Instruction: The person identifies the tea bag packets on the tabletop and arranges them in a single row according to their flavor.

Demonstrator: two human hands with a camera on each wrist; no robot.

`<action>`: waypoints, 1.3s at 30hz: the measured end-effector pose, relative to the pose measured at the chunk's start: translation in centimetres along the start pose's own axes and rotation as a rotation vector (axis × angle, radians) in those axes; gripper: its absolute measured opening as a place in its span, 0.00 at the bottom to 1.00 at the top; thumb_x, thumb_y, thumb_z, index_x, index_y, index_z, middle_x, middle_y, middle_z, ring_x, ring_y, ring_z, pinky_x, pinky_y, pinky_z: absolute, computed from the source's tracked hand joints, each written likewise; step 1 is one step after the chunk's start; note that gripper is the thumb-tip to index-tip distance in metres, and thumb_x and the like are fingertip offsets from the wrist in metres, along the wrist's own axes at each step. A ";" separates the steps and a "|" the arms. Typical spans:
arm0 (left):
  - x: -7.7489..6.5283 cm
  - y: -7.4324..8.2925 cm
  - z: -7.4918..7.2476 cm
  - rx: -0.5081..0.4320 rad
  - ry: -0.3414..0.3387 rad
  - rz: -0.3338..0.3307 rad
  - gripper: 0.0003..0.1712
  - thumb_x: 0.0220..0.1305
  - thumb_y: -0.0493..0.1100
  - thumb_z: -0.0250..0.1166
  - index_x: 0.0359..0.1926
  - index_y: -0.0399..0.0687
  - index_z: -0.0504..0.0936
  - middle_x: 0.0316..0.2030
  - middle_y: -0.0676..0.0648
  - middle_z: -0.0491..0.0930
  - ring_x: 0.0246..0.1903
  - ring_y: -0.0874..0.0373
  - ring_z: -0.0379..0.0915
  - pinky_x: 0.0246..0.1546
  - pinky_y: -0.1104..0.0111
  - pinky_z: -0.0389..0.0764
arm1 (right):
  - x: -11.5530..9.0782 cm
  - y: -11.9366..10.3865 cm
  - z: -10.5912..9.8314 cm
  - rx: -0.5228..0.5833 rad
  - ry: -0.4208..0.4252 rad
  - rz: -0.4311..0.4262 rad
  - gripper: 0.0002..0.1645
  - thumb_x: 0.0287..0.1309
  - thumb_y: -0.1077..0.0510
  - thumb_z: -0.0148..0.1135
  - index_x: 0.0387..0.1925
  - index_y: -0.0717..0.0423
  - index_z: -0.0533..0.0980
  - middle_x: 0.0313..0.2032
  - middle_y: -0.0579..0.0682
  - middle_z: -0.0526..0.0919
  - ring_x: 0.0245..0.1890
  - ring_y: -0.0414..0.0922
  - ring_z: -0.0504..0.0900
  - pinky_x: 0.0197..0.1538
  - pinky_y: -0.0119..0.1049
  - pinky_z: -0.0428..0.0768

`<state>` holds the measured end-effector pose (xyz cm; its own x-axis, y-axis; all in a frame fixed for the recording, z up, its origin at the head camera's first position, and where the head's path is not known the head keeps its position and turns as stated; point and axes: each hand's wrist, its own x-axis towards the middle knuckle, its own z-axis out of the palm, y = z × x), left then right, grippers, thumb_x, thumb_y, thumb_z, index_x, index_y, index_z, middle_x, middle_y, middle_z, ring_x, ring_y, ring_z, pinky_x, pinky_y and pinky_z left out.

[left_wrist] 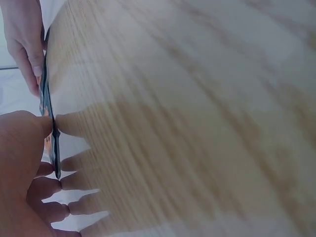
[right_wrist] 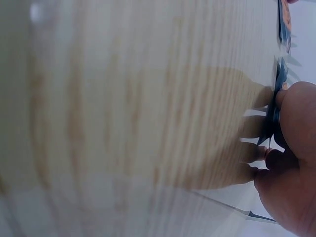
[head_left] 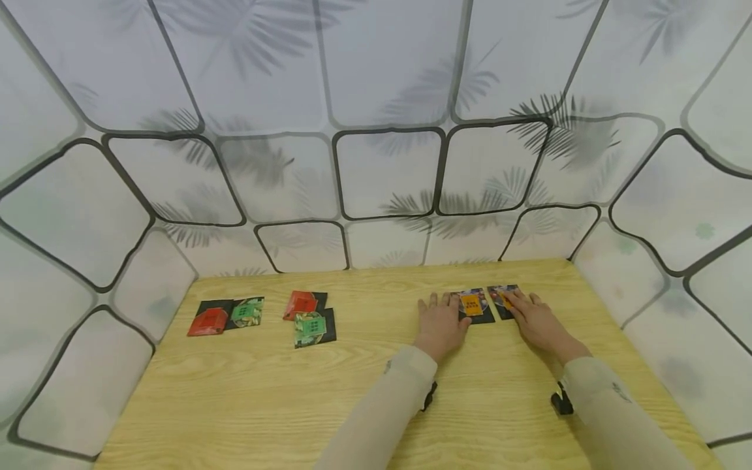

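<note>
On the right half of the wooden table lie two flat dark packets with orange labels, side by side. My left hand (head_left: 440, 326) rests beside the left orange-labelled packet (head_left: 472, 305), fingers spread, its thumb at the packet's near edge. Over part of the right orange-labelled packet (head_left: 497, 295) lies my right hand (head_left: 537, 325), its fingers extended and touching it. The left wrist view shows the left thumb (left_wrist: 42, 123) against a packet's edge and fingertips down on the table. In the right wrist view, the right hand (right_wrist: 298, 143) touches a packet (right_wrist: 280, 74).
Further left on the table (head_left: 252, 391) are two overlapping pairs. One joins a red-labelled packet (head_left: 208, 320) with a green-labelled packet (head_left: 247, 312); the other has a red-labelled packet (head_left: 304, 304) behind a green-labelled packet (head_left: 311, 328). Patterned curtains (head_left: 388, 173) enclose the table's back and sides.
</note>
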<state>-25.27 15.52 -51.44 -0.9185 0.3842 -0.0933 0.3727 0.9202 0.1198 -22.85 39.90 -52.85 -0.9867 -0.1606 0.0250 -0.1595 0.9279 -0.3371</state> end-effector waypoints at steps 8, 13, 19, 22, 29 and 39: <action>-0.3 -1.0 -0.2 0.009 0.011 0.041 0.40 0.80 0.70 0.45 0.84 0.63 0.56 0.82 0.51 0.59 0.82 0.49 0.55 0.80 0.49 0.63 | 0.2 -0.5 -0.1 0.001 0.003 -0.011 0.29 0.85 0.56 0.41 0.78 0.62 0.62 0.75 0.75 0.61 0.72 0.85 0.55 0.71 0.79 0.57; -0.9 -2.3 -0.6 0.047 0.054 0.102 0.39 0.80 0.69 0.46 0.83 0.61 0.58 0.82 0.45 0.59 0.81 0.45 0.57 0.79 0.49 0.63 | 0.3 -0.6 -0.2 0.011 -0.010 -0.007 0.29 0.85 0.55 0.39 0.79 0.63 0.62 0.76 0.76 0.59 0.72 0.85 0.53 0.72 0.79 0.56; -2.1 -4.3 -1.3 0.073 0.083 0.127 0.39 0.81 0.68 0.47 0.83 0.59 0.58 0.82 0.41 0.57 0.82 0.42 0.54 0.81 0.47 0.59 | 0.2 -0.8 -0.5 0.006 -0.018 -0.006 0.29 0.85 0.56 0.39 0.79 0.63 0.62 0.76 0.76 0.59 0.72 0.86 0.53 0.71 0.80 0.56; -2.6 -5.6 -1.7 0.064 0.086 0.120 0.39 0.81 0.67 0.47 0.84 0.59 0.57 0.83 0.40 0.55 0.82 0.41 0.52 0.81 0.46 0.57 | 0.1 -0.9 -0.6 0.003 -0.014 -0.004 0.29 0.85 0.57 0.40 0.78 0.64 0.62 0.75 0.76 0.60 0.72 0.85 0.54 0.71 0.79 0.57; -4.4 -9.6 -1.9 -0.020 0.098 0.098 0.38 0.82 0.64 0.49 0.83 0.57 0.59 0.82 0.36 0.54 0.82 0.36 0.50 0.81 0.41 0.54 | -0.1 -0.7 -0.4 0.001 -0.011 -0.003 0.29 0.85 0.56 0.41 0.78 0.64 0.62 0.75 0.76 0.60 0.72 0.85 0.54 0.71 0.80 0.58; -7.7 -16.9 -1.7 -0.070 0.188 -0.019 0.36 0.80 0.61 0.56 0.81 0.54 0.65 0.79 0.33 0.61 0.79 0.30 0.54 0.78 0.35 0.56 | -0.1 -0.2 -0.2 -0.007 -0.017 -0.003 0.29 0.85 0.55 0.39 0.79 0.63 0.61 0.76 0.75 0.60 0.72 0.85 0.53 0.71 0.80 0.57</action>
<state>-24.74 -3.16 -51.08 -0.9361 0.3402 0.0895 0.3513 0.9170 0.1888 -22.77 39.84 -52.57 -0.9856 -0.1690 0.0099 -0.1627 0.9297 -0.3304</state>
